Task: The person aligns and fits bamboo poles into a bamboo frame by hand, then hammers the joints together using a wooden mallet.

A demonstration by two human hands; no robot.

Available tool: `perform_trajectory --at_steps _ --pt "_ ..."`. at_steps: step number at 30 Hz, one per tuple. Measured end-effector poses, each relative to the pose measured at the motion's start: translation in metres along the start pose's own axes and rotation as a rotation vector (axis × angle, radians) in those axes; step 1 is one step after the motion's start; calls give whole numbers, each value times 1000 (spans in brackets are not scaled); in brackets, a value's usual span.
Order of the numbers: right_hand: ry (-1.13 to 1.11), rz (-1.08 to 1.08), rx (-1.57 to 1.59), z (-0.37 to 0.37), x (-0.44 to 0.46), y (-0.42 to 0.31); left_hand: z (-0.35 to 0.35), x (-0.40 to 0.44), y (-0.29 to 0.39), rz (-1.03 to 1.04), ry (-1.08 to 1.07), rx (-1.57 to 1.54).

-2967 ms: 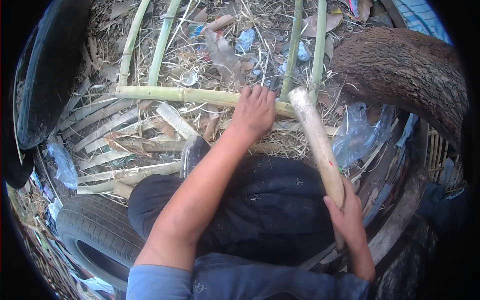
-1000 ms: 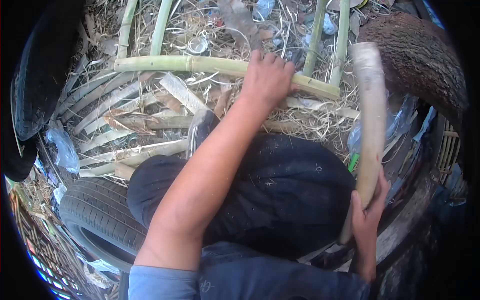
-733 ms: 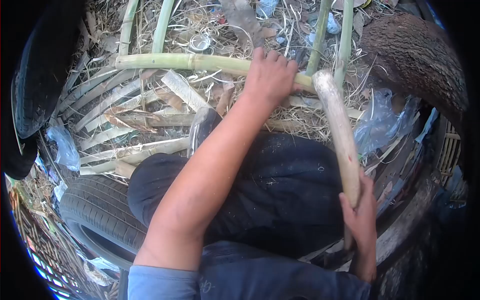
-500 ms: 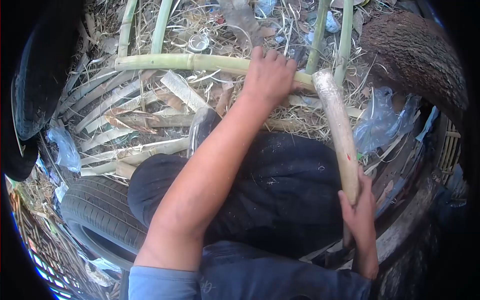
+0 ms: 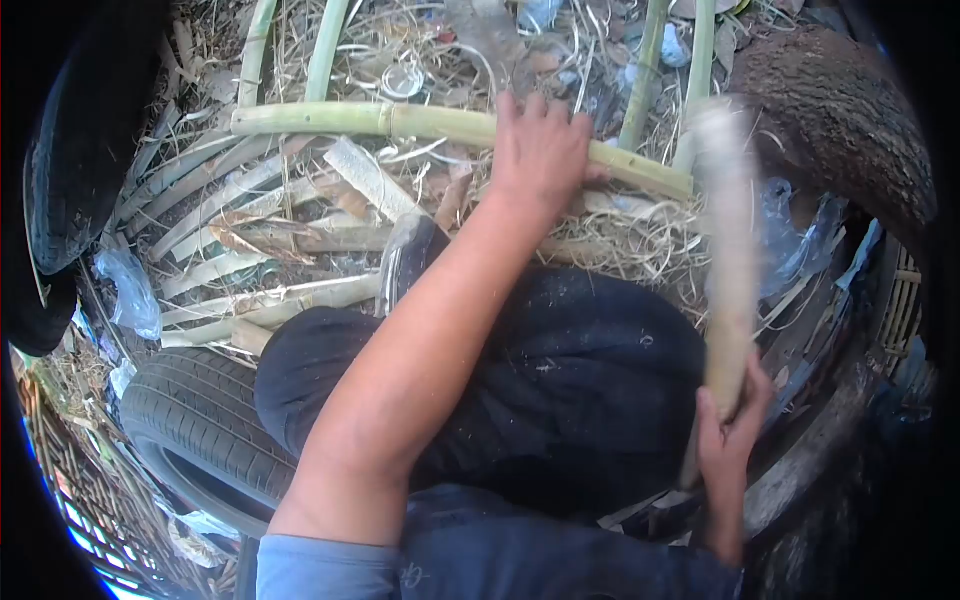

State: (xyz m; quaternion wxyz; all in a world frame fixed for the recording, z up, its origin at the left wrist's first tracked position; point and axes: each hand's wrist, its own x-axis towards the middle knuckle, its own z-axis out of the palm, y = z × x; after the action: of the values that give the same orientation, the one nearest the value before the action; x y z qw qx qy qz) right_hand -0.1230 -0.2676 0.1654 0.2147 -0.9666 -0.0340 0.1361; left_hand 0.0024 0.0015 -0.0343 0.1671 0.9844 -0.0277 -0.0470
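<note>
A pale green bamboo piece [image 5: 440,122] lies crosswise near the top of the head view, over the lower ends of several green bamboo lengths [image 5: 325,50]. My left hand [image 5: 543,150] is closed over it, right of its middle, fingers wrapped across the far side. At the right, my right hand [image 5: 735,410] grips the lower end of a thick pale wooden stick [image 5: 733,270]. The stick points up and away, its upper part smeared by motion. A small gap separates it from the bamboo piece's right end.
Split bamboo strips [image 5: 270,300] and curly shavings cover the ground. A tyre [image 5: 205,425] lies at lower left and a thick log [image 5: 835,110] at upper right. Clear plastic bags [image 5: 130,290] lie about. My bent leg in dark trousers [image 5: 560,370] sits below the bamboo.
The wooden stick has swung right, away from the bamboo piece's right end, which it overlapped before. My right hand moved slightly right with it. My left hand keeps its hold.
</note>
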Motion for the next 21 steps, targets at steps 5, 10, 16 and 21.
perform_trajectory --at_steps 5,10,16,21 --pt "-277 126 -84 6 1 3 -8 9 -3 -3 23 -2" --pt "-239 108 -53 3 -2 -10 -7 2 5 -24 -125 6" --pt "-96 98 14 5 -8 -11 1 1 -4 34 21 11" --pt "-271 114 -151 9 -1 -13 1 1 -2 28 -16 11"
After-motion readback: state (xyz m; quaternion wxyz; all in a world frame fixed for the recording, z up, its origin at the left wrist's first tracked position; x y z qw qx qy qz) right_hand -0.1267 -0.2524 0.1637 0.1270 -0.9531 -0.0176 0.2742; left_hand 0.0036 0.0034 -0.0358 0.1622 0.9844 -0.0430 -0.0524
